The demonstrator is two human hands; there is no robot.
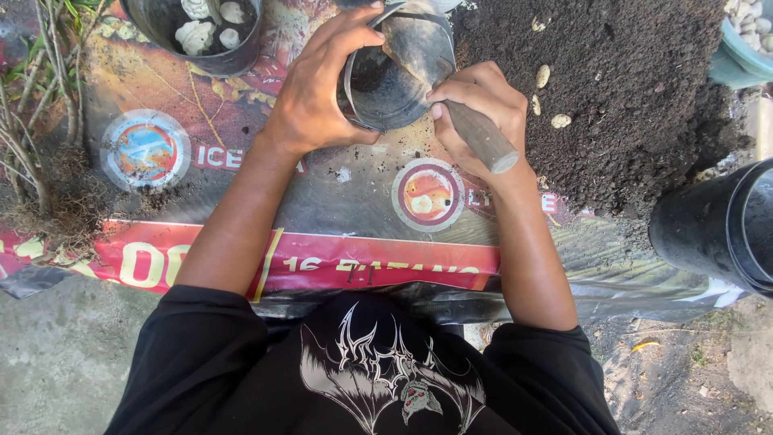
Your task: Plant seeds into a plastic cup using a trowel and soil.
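My left hand (pixel 322 80) grips the rim of a small black pot (pixel 377 89) tilted toward me, over a printed banner sheet (pixel 241 161) spread on the ground. My right hand (pixel 475 113) holds a trowel by its wooden handle (pixel 483 138); the metal blade (pixel 419 44) reaches into the pot's mouth. A pile of dark soil (pixel 612 89) lies just right of the pot, with a few pale foam bits on it.
Another black pot (pixel 197 32) holding white foam pieces stands at the top left. A stack of black pots (pixel 717 229) lies on its side at the right. Bare-rooted plants (pixel 40 145) lie at the left. A teal bowl (pixel 745 48) of white bits sits top right.
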